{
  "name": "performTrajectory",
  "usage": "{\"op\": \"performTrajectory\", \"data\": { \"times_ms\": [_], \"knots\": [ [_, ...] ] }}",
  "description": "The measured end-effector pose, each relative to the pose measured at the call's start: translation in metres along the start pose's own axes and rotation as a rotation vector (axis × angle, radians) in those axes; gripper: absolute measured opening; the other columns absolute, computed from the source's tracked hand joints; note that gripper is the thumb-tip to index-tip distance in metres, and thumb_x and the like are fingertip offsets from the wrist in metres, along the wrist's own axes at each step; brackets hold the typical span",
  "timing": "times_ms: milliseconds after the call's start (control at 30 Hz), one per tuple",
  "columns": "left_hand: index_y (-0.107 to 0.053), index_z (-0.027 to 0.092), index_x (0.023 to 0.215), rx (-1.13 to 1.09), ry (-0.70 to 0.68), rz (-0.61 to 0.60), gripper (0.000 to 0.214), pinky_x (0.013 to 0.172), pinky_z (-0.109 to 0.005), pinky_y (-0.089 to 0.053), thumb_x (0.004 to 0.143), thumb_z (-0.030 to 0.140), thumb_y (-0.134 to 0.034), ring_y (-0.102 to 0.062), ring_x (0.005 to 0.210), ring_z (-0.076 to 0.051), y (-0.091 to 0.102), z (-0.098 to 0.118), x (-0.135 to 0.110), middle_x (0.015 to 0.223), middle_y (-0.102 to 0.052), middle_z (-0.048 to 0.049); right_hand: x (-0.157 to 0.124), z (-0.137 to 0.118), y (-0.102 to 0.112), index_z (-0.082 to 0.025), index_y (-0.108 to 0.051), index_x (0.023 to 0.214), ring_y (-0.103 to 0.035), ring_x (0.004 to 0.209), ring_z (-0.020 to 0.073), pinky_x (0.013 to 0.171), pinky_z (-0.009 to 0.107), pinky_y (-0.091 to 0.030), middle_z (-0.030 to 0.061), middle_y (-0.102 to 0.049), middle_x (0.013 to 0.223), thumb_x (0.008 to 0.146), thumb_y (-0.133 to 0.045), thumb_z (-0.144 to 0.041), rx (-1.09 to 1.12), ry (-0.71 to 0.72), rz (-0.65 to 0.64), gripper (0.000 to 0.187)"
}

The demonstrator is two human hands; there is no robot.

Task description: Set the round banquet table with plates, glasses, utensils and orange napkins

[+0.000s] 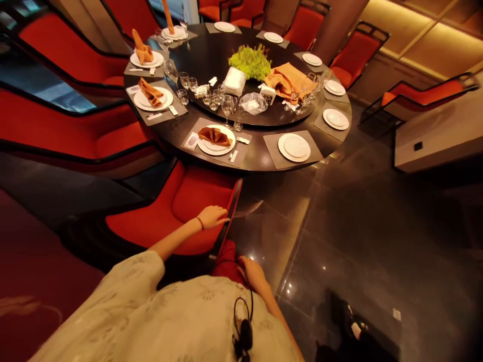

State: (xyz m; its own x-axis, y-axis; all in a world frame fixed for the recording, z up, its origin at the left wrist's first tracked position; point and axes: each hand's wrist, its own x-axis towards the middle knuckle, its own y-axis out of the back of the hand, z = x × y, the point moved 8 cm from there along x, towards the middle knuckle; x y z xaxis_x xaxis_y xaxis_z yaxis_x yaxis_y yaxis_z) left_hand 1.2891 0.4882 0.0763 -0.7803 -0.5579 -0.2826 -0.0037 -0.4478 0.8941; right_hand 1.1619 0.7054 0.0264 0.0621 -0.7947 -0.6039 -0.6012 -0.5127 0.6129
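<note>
My left hand point(213, 216) reaches out over a red chair point(143, 229), at its dark armrest point(231, 213). Its fingers are stretched out with the thumb apart, and it holds nothing; whether it touches the armrest I cannot tell. Low beside my red trousers point(225, 264) hangs my right hand point(253, 271), loosely bent with nothing visible in it. A thin black cable point(249, 296) runs down past that hand to a small black device point(245, 334) on my shirt. The chair stands close to the round dark table point(260, 162).
Place settings ring the table: a plate with a folded orange napkin point(215, 136), a bare white plate point(294, 147), and several more. The turntable bears glasses point(227, 104), an orange cloth point(289, 80) and a green centerpiece point(249, 61). More red chairs point(68, 120) stand left. Dark floor tiles point(339, 216) lie right.
</note>
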Motion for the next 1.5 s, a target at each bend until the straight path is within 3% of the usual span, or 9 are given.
{"op": "performTrajectory", "data": {
  "times_ms": [167,367,533,800,900,1033,1167,1300,1500],
  "knots": [
    [-0.066,0.022,0.110,-0.059,0.002,-0.185,0.029,0.086,-0.033,-0.049,0.092,0.042,-0.056,-0.065,0.102,-0.025,-0.027,0.059,0.062,0.106,-0.070,-0.0098,0.026,0.058,0.084,-0.026,-0.077,0.099,-0.070,0.102,0.0193,0.088,0.024,-0.046,0.0040,-0.076,0.105,0.091,-0.053,-0.018,-0.048,0.068,-0.012,0.027],
    [-0.068,0.013,0.112,-0.111,0.381,-0.372,0.036,0.084,-0.042,-0.051,0.083,0.035,-0.067,-0.067,0.099,-0.034,-0.044,0.025,0.158,0.108,-0.070,-0.0208,0.097,0.109,0.223,-0.027,-0.076,0.085,-0.071,0.085,0.0235,0.073,0.027,-0.044,0.0047,-0.077,0.089,0.090,-0.062,-0.039,-0.198,0.122,0.086,0.019],
    [-0.070,0.006,0.109,-0.204,0.470,-0.322,0.038,0.084,-0.047,-0.050,0.079,0.029,-0.071,-0.066,0.101,-0.040,0.002,0.022,0.296,0.108,-0.069,-0.0261,0.153,0.170,0.361,-0.029,-0.073,0.073,-0.069,0.074,0.0249,0.066,0.028,-0.042,0.0031,-0.075,0.077,0.088,-0.055,-0.054,-0.026,0.049,0.315,0.034],
    [-0.063,0.017,0.124,-0.400,0.104,0.093,0.038,0.102,-0.036,-0.045,0.092,0.036,-0.057,-0.060,0.119,-0.026,0.094,0.065,0.561,0.128,-0.064,-0.0142,0.283,0.277,0.527,-0.019,-0.072,0.072,-0.064,0.061,0.0212,0.065,0.026,-0.044,0.0067,-0.071,0.063,0.076,-0.061,-0.064,0.294,0.060,0.372,0.047],
    [-0.059,0.012,0.129,-0.478,0.177,0.279,0.041,0.111,-0.030,-0.038,0.092,0.028,-0.057,-0.053,0.128,-0.022,0.123,0.041,0.648,0.136,-0.059,-0.0142,0.366,0.294,0.606,-0.017,-0.072,0.069,-0.064,0.061,0.0205,0.067,0.026,-0.045,0.0062,-0.069,0.060,0.076,-0.061,-0.062,0.214,0.149,0.318,0.047],
    [-0.050,0.006,0.138,-0.516,0.459,0.373,0.048,0.115,-0.030,-0.031,0.092,0.020,-0.052,-0.047,0.135,-0.023,0.158,-0.026,0.736,0.145,-0.051,-0.0180,0.491,0.294,0.721,-0.016,-0.076,0.084,-0.069,0.078,0.0225,0.075,0.027,-0.047,0.0103,-0.075,0.081,0.092,-0.047,-0.048,-0.118,0.194,0.310,0.044],
    [-0.044,0.001,0.140,-0.541,0.721,0.394,0.052,0.115,-0.042,-0.031,0.090,0.014,-0.049,-0.039,0.140,-0.031,0.178,-0.086,0.788,0.151,-0.039,-0.0273,0.607,0.279,0.795,-0.011,-0.063,0.128,-0.066,0.104,0.0261,0.090,0.034,-0.047,0.0194,-0.070,0.116,0.095,-0.046,-0.029,-0.374,0.183,0.296,0.041],
    [-0.040,0.003,0.143,-0.481,0.966,0.343,0.058,0.115,-0.051,-0.026,0.088,0.017,-0.052,-0.025,0.146,-0.037,0.172,-0.118,0.806,0.159,-0.022,-0.0290,0.679,0.265,0.815,-0.006,-0.051,0.136,-0.053,0.128,0.0248,0.105,0.035,-0.040,0.0235,-0.051,0.143,0.087,-0.052,-0.014,-0.486,0.365,0.231,0.049],
    [-0.037,0.005,0.148,-0.417,0.754,0.237,0.073,0.119,-0.046,-0.022,0.077,0.014,-0.054,-0.023,0.148,-0.033,0.153,-0.131,0.806,0.159,-0.028,-0.0233,0.731,0.290,0.857,-0.004,-0.047,0.134,-0.064,0.104,0.0210,0.096,0.031,-0.045,0.0187,-0.066,0.116,0.096,-0.044,-0.032,-0.115,0.254,0.357,0.047]
  ]
}}
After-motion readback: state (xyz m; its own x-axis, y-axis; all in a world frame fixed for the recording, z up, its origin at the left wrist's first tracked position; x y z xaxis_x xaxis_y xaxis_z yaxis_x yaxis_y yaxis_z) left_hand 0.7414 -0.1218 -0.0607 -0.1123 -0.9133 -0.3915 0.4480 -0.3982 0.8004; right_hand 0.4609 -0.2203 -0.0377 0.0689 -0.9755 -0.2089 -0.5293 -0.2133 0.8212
